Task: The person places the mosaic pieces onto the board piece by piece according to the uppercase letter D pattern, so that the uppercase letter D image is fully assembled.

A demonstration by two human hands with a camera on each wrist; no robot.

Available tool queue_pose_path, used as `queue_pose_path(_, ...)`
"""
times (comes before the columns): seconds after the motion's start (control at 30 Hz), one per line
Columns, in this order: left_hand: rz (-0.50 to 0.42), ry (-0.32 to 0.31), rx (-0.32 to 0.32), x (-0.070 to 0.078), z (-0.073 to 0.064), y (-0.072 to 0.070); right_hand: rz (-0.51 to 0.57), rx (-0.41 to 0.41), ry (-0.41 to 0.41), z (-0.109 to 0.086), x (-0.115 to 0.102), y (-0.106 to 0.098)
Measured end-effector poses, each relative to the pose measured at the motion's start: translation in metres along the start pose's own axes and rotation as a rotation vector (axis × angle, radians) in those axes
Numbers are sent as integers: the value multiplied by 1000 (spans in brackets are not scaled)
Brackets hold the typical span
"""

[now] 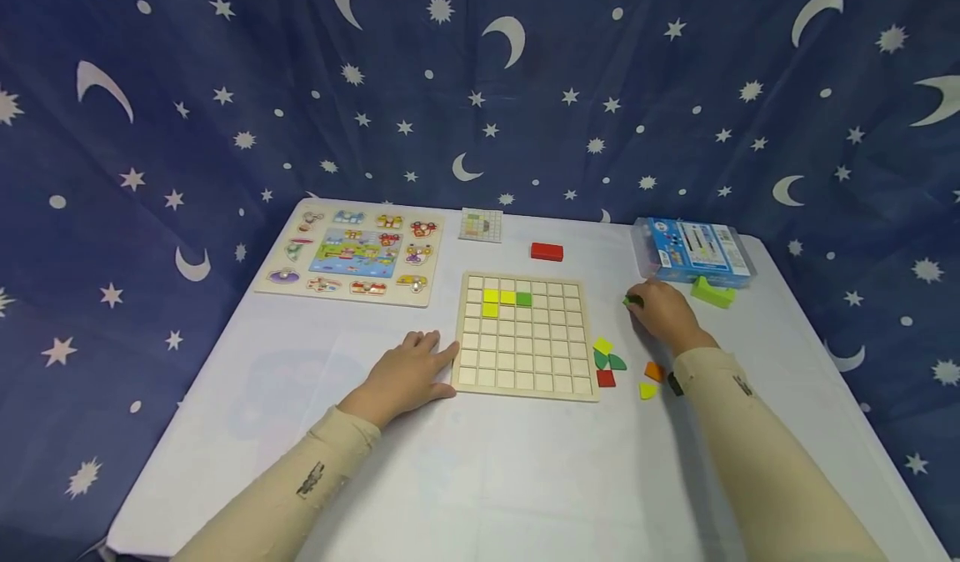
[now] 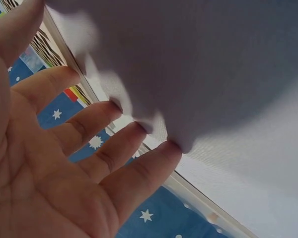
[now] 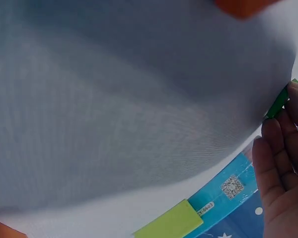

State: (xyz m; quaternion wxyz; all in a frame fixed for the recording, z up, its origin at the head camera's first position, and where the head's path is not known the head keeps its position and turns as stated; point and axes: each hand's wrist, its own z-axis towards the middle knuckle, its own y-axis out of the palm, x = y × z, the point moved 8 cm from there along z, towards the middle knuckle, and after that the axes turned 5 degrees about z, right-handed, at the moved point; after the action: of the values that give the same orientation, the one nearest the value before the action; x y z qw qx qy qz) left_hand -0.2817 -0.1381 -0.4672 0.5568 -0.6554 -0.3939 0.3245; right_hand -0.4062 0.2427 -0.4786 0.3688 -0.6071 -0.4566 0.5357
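A wooden grid board [image 1: 525,355] lies in the middle of the white table. In its upper left cells sit yellow tiles [image 1: 491,296] and a green tile [image 1: 523,299]. My left hand [image 1: 405,377] rests flat by the board's left edge, its fingers spread and the fingertips at the frame. The left wrist view shows those fingers [image 2: 144,173] extended on the white surface. To the right of the board, my right hand [image 1: 666,313] pinches a small green piece [image 3: 278,103] between thumb and fingers, low over the table. The piece's full shape is hidden by the fingers.
Loose pieces lie right of the board: yellow [image 1: 603,345], green [image 1: 617,362], red [image 1: 606,378] and orange [image 1: 654,371]. Behind are a knob puzzle [image 1: 352,295], a pattern card [image 1: 481,225], a red block [image 1: 547,252], a blue-labelled box [image 1: 697,249] and a lime block [image 1: 712,293].
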Motion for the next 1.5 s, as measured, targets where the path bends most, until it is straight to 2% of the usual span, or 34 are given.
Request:
queue_pose_path(0.5, -56, -30, -1, -4, 0, 3, 92, 4, -11, -4, 5, 5)
queue_pose_path(0.67, -41, -33, 4, -4, 0, 2, 99, 24, -56, -5, -2, 3)
queue_pose_path(0.8, -47, -32, 6, -3, -1, 1, 97, 58, -120, -6, -19, 1)
queue_pose_path(0.93, -48, -31, 7, -3, -2, -1, 85, 90, -188, -5, -47, -1)
queue_pose_path(1.07, -54, -32, 1, -3, -2, 0, 74, 92, -281, -9, -87, 2)
queue_pose_path(1.13, -57, -31, 1, -3, -2, 0, 60, 89, -357, -14, -110, 6)
queue_pose_path(1.33, -59, -32, 7, -3, -3, 0, -42, 124, -667, -38, -188, 24)
queue_pose_path(1.5, -60, -32, -3, -4, -2, 0, -117, 115, -795, -53, -230, 42)
